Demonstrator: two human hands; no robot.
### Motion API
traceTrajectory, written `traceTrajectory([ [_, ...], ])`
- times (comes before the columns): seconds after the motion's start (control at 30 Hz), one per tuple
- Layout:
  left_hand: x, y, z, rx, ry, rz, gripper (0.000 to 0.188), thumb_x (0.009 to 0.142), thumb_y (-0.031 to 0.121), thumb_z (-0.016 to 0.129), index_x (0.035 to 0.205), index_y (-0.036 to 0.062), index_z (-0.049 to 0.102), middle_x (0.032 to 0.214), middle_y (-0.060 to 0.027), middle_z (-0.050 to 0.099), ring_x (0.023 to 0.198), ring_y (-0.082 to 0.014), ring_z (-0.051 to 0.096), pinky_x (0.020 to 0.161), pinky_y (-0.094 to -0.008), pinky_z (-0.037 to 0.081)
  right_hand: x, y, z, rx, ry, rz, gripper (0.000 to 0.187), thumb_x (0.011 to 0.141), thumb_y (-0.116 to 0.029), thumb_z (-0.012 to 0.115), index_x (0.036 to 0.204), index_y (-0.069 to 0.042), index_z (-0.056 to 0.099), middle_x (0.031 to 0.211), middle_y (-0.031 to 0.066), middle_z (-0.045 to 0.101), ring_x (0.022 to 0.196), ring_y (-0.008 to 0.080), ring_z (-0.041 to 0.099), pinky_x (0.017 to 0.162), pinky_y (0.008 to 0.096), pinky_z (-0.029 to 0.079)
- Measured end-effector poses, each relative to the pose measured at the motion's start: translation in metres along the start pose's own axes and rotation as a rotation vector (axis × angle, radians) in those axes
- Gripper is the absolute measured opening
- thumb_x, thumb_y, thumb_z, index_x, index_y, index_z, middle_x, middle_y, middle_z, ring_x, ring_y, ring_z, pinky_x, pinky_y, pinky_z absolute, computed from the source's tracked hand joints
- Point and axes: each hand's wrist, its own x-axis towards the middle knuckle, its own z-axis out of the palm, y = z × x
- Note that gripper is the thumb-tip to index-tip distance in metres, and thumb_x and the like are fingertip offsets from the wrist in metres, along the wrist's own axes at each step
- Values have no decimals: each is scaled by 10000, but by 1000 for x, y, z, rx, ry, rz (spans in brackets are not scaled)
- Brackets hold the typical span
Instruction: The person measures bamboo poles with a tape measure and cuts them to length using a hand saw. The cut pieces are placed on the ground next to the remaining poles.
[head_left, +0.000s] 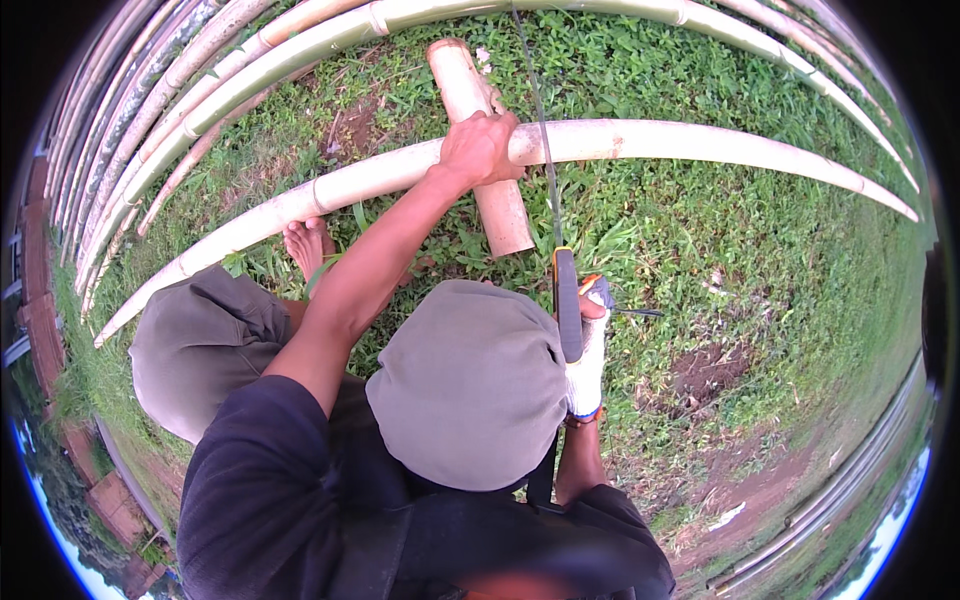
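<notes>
Left hand (480, 148) is bare and closed down on the long pole (700, 140), right where that pole crosses a short bamboo log (500, 215) lying on the grass (700, 260). I see my gloved right hand (587, 350) wrapped around the saw (567, 300) handle, its thin blade running up across the pole just beside the left hand. One bare foot (306, 245) rests on the grass under the pole.

No packages, labels, signs or screens appear.
</notes>
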Motion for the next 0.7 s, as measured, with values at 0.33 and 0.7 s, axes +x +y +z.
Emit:
traceTrajectory([
  [0.33,2,-1,0,-4,-42,-1,737,701,383,900,1303,12,694,1060,-229,797,1008,-395,771,931,-503,632,-17,-4,12,-435,99,-154,734,891,112,637,1587,-57,473,1222,55,565,955,129,557,895,289,505],
  [0.7,2,6,3,19,15,-25,651,699,372,886,1218,22,708,1066,-222,796,1047,-375,768,958,-485,617,-23,5,-6,-535,47,-269,765,882,46,697,1601,-66,465,1135,40,592,867,104,537,792,266,486],
])
